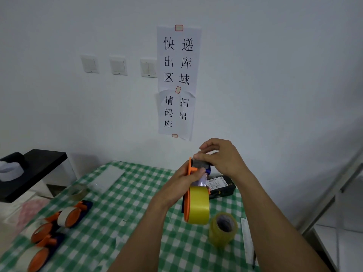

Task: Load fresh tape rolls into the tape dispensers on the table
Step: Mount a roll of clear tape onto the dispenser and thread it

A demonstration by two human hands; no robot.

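The orange dispenser (187, 205) with one yellow roll (199, 206) on it is up over the checked table (121, 195). The left hand (181, 183) is wrapped round its body, and the right hand (222, 158) is pinching its top end, though I can't tell what exactly. One spare roll (223, 229) stands at its 5 o'clock. Three more dispensers (72, 213) sit at 8 o'clock, blurry — the nearest is cut off. One clear roll (78, 192) lies at 9 o'clock, and a black device (223, 185) behind is half hidden.

Found three tape dispensers (69, 215) on the counter's (121, 209) left, a loose tape roll (223, 228) at front right, a scanner (222, 185) behind it, a fourth dispenser (186, 209) above the middle.
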